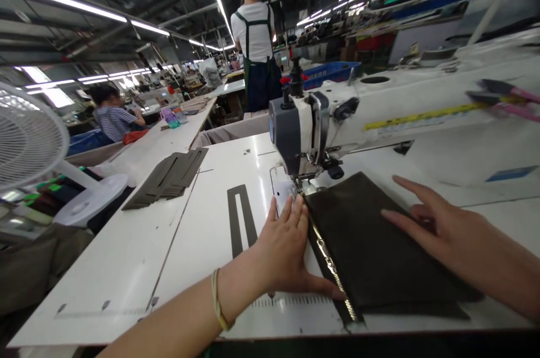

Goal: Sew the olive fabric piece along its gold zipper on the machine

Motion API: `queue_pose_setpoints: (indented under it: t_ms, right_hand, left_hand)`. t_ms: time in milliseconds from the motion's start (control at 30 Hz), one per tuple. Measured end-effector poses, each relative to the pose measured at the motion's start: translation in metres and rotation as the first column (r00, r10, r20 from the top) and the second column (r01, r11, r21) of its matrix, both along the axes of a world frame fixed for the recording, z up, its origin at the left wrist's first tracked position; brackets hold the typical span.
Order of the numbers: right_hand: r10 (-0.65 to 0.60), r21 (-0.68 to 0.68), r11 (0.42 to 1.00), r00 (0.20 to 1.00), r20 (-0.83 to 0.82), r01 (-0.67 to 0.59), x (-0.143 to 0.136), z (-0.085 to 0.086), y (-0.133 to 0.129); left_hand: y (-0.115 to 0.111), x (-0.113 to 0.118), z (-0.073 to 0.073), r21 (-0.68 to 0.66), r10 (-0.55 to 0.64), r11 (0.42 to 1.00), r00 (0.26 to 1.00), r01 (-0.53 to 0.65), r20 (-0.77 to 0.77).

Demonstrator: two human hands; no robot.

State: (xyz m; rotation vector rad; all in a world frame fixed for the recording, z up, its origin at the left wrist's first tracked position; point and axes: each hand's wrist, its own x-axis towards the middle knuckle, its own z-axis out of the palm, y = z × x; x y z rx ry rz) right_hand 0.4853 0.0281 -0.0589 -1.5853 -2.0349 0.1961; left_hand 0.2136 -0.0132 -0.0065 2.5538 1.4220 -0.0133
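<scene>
A dark fabric panel [379, 245] lies under the sewing machine head [301, 127], its far left corner at the needle. Along the panel's left edge runs a zipper [329, 262] with shiny gold teeth. My left hand [289, 245] rests flat with fingers spread, fingertips close to the presser foot and thumb on the zipper's left side. Above the right part of the panel is my right hand [439, 223], thumb and index finger apart, the other fingers curled; nothing shows in its grasp. Left of my left hand lies a dark slotted strip [241, 217].
A pile of dark cut pieces [169, 175] lies on the white table [189, 268]. A white fan [34, 139] stands at the left. Pink-handled scissors [502, 96] rest on the machine arm. One person [257, 37] stands ahead; another [113, 116] sits at the left.
</scene>
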Motion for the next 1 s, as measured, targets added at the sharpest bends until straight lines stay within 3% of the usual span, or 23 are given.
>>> queue_pose_setpoints:
  t_ms: [133,200,267,367,467,600,767,867,933,1000]
  right_hand:
    - [0.008,0.195,0.977,0.938,0.346,-0.080,0.014,-0.001,-0.016]
    - [-0.030,0.271,0.956,0.880,0.474,-0.113,0.009,0.010,-0.015]
    - [0.032,0.335,0.912,0.853,0.522,-0.239,-0.008,0.023,-0.010]
    - [0.339,0.328,0.788,0.811,0.476,-0.522,-0.047,0.026,-0.001]
    - [0.464,0.252,0.765,0.778,0.423,-0.593,-0.074,0.007,0.004]
    - [0.523,0.211,0.766,0.779,0.346,-0.607,-0.076,-0.016,0.007]
    - [0.535,0.258,0.743,0.779,0.326,-0.618,-0.070,-0.017,0.009]
    - [0.540,0.270,0.726,0.768,0.344,-0.632,-0.070,-0.017,0.010]
    - [0.532,0.270,0.726,0.765,0.362,-0.633,-0.071,-0.018,0.010]
    - [0.520,0.252,0.737,0.764,0.381,-0.627,-0.071,-0.018,0.010]
  left_hand:
    - [0.003,0.000,-0.001,0.015,-0.027,1.000,1.000,0.027,0.001]
    - [0.003,0.001,-0.001,0.013,-0.033,0.999,0.999,0.033,-0.004]
    - [0.003,0.002,-0.001,-0.004,-0.027,1.000,0.999,0.027,-0.021]
    - [0.004,0.003,-0.002,-0.001,-0.019,1.000,0.999,0.019,-0.028]
    - [0.005,0.002,-0.002,0.007,-0.021,1.000,0.999,0.022,-0.026]
    - [0.001,0.003,-0.003,0.033,0.007,0.999,1.000,-0.007,-0.005]
    - [-0.011,0.012,-0.012,0.154,0.143,0.969,0.946,-0.194,0.292]
    - [-0.022,0.019,-0.013,0.101,0.236,0.947,0.877,-0.304,0.419]
    - [-0.033,0.022,-0.009,0.043,0.200,0.969,0.868,-0.245,0.455]
    - [-0.047,0.020,-0.002,0.018,-0.011,1.000,0.880,0.003,0.476]
